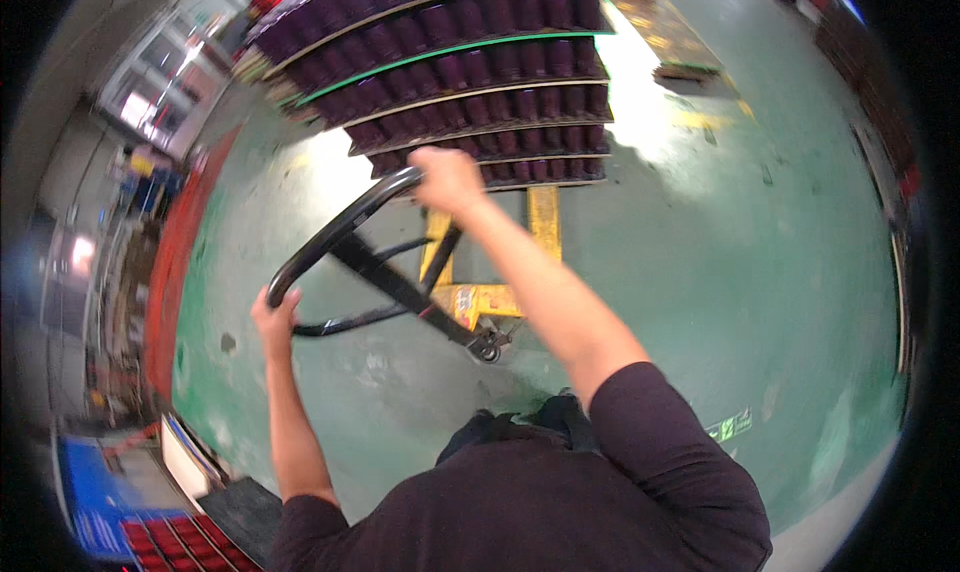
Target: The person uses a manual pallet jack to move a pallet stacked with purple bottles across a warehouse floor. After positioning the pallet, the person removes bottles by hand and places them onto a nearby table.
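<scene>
The black tubular handle of a yellow pallet truck is turned to the left in front of me. Both my hands grip this handle: my left hand at its near left end, my right hand at its far upper end. From the handle a dark shaft runs down to a small wheel at the floor. Beyond the truck's yellow frame stands a tall stack of dark purple cylindrical items, in layers parted by thin sheets. How the forks meet the stack's underside is partly hidden.
A pallet lies on the green floor at the upper right. Along the left runs a red strip beside shelving and equipment. Red items in rows and a blue surface are at the lower left. Dark stacked goods line the right rim.
</scene>
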`<state>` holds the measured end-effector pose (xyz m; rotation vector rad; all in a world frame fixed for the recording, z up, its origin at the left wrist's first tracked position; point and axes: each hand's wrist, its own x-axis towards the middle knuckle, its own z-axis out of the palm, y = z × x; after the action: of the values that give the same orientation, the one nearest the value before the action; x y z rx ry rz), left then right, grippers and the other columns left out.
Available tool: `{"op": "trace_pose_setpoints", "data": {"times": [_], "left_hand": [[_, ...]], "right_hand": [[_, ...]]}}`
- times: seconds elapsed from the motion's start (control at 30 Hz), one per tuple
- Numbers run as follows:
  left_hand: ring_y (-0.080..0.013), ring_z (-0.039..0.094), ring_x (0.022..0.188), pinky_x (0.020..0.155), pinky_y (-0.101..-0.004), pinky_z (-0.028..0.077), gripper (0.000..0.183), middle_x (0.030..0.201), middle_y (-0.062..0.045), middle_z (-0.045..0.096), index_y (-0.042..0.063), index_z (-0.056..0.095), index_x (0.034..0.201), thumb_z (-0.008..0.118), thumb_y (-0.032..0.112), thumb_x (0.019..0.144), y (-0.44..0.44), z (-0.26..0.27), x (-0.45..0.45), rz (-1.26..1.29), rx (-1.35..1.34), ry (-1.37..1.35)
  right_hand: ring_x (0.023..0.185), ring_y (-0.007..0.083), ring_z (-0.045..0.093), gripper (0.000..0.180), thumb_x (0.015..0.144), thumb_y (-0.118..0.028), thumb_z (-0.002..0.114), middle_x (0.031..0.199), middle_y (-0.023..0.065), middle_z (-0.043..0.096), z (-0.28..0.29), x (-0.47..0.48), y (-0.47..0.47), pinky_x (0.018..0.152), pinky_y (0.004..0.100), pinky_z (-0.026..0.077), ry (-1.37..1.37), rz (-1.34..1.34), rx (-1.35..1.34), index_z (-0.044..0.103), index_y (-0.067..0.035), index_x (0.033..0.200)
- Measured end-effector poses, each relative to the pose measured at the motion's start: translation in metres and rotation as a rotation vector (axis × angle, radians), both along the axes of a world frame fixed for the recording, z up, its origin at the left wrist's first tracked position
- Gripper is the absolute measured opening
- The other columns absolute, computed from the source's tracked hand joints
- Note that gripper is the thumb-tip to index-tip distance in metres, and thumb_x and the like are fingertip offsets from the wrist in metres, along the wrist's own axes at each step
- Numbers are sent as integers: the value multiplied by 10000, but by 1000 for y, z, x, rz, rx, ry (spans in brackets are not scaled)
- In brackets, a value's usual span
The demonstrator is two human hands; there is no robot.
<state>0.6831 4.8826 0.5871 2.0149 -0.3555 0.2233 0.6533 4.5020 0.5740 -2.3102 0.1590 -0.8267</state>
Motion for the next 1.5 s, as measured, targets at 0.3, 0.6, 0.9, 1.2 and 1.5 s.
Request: {"op": "trace_pose_setpoints", "data": {"times": [0.3, 0.6, 0.9, 1.2, 1.5], "left_hand": [[-301, 629, 680, 651, -395, 502, 250, 730, -141, 649, 41, 666, 826, 809, 218, 721, -11, -13, 52, -137, -18, -291], [-334, 666, 714, 667, -409, 510, 227, 722, -162, 659, 52, 686, 826, 783, 207, 690, -13, 4, 107, -245, 5, -111], [-353, 670, 720, 658, -413, 511, 210, 722, -160, 664, 72, 689, 788, 786, 233, 695, -23, -1, 133, -231, -1, -246], [-347, 651, 697, 636, -400, 499, 200, 715, -164, 651, 46, 675, 795, 780, 168, 678, -35, -1, 134, -299, -25, -180], [-376, 659, 707, 609, -404, 501, 181, 720, -177, 649, 48, 667, 763, 768, 168, 673, -37, 1, 138, -316, -93, -199]], "right_hand": [[803, 355, 679, 175, 728, -33, 608, 825, 205, 673, -26, -35, 4, 739, 402, 512, -93, -278, -30, 668, -36, 892], [657, 209, 529, 77, 751, -51, 671, 683, 116, 563, 6, -68, 66, 662, 344, 449, 52, -495, -4, 607, -18, 777], [626, 176, 473, 130, 744, -63, 666, 637, 80, 516, 12, -61, 77, 630, 338, 430, -50, -524, -6, 546, -21, 717], [640, 153, 444, 133, 772, -22, 658, 639, 62, 477, -8, -59, 53, 612, 314, 407, -81, -519, 88, 528, -11, 744], [613, 193, 449, 99, 750, -27, 642, 645, 133, 502, -9, -60, 59, 616, 344, 439, -79, -615, -6, 548, -15, 776]]}}
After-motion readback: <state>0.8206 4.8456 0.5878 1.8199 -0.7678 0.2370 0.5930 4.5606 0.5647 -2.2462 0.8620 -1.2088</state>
